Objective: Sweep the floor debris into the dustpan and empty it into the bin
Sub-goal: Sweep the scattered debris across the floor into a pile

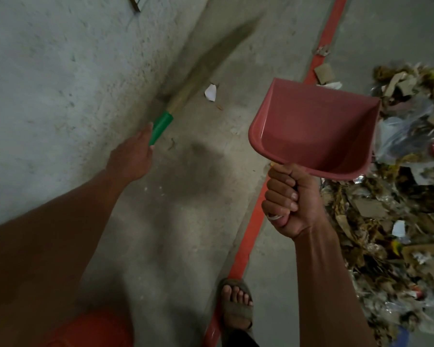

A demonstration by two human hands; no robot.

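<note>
One head-worn wide-angle view only, nothing shared with a second. Looks steeply down from standing height onto the concrete floor [60,71], tilted a little forward. Close to both forearms, which enter from the bottom edge; left hand [130,156] left of centre, right hand [288,199] right of centre, nearest the lens. Own sandalled foot [236,306] at the lower edge. Edges bent by the lens.
</note>
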